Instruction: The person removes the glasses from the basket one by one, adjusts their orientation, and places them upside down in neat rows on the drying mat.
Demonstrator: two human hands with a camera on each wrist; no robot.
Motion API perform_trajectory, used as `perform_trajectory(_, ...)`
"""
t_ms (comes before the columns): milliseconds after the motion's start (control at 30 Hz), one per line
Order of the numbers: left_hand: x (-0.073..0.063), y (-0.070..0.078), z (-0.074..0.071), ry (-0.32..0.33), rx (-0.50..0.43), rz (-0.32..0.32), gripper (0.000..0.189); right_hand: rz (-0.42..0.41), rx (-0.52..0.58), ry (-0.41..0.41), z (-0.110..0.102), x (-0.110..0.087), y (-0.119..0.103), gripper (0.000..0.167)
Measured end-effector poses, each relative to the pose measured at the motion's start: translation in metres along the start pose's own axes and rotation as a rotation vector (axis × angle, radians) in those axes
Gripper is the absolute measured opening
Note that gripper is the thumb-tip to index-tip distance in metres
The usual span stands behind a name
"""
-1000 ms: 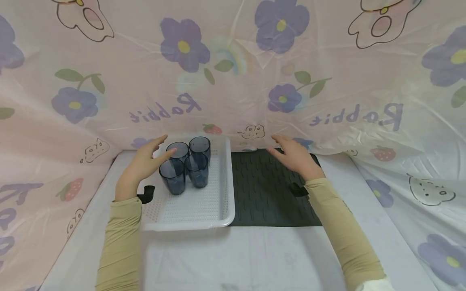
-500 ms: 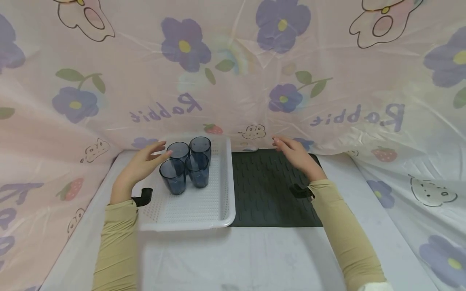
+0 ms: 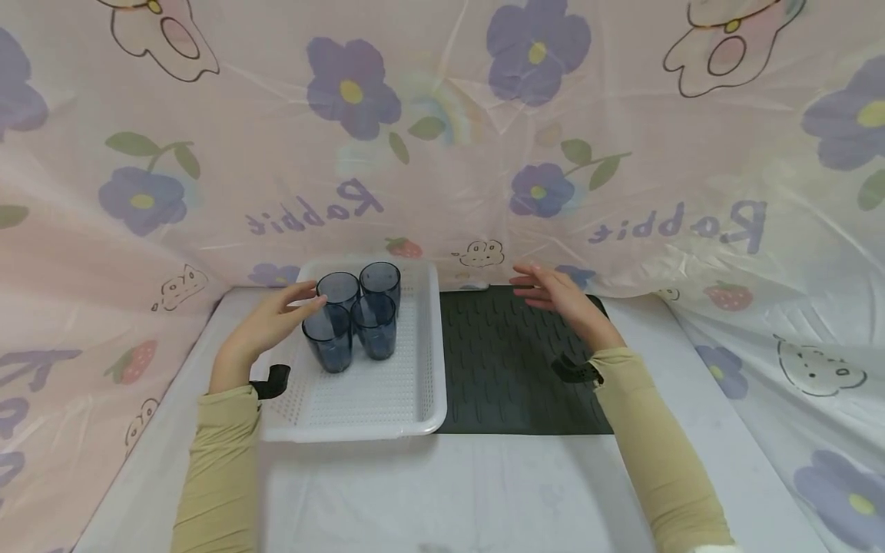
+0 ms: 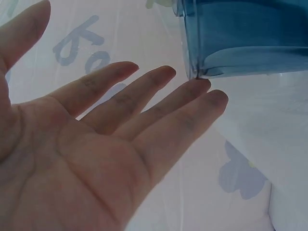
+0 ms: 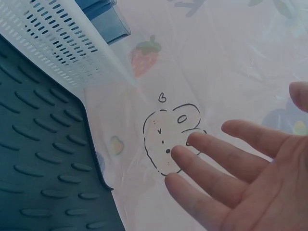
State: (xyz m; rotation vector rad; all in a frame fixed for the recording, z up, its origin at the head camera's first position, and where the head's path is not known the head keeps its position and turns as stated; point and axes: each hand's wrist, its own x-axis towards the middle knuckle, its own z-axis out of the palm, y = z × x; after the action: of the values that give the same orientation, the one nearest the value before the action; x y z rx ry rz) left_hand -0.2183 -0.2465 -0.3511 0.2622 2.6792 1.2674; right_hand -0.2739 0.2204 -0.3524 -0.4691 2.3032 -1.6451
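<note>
Several dark blue drinking glasses stand upright and close together in a white perforated plastic tray [image 3: 373,407]. The near-left glass [image 3: 329,342] and the back-left glass [image 3: 338,286] are nearest my left hand [image 3: 273,322], which is held over the tray's left side with fingers extended. In the left wrist view its palm and spread fingers show, with part of a blue glass [image 4: 250,38] beyond the fingertips. My right hand [image 3: 563,303] hovers over the far part of a black ridged mat [image 3: 512,369], fingers extended and holding nothing.
The tray and mat lie side by side on a white-covered table [image 3: 449,491]. A printed curtain [image 3: 442,177] with flowers and rabbits hangs right behind them and along both sides. Each wrist wears a black camera mount.
My left hand has drawn slightly left and down from the glasses. My right hand's fingers came together, then spread again, and its wrist moved slightly right. The glasses have not moved.
</note>
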Motion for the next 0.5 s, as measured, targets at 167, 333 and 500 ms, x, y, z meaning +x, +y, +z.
perform_trajectory(167,0.003,-0.003,0.005,-0.005,-0.001,-0.003,0.082,0.008,0.031,-0.005,-0.002,-0.001,0.007,0.066)
perform_trajectory(333,0.004,-0.004,0.008,-0.019,0.003,-0.016,0.093,0.022,0.068,-0.016,-0.003,-0.002,0.012,0.069)
perform_trajectory(500,0.005,-0.008,0.01,-0.02,0.002,-0.014,0.099,0.03,0.115,-0.021,-0.004,-0.004,0.018,0.071)
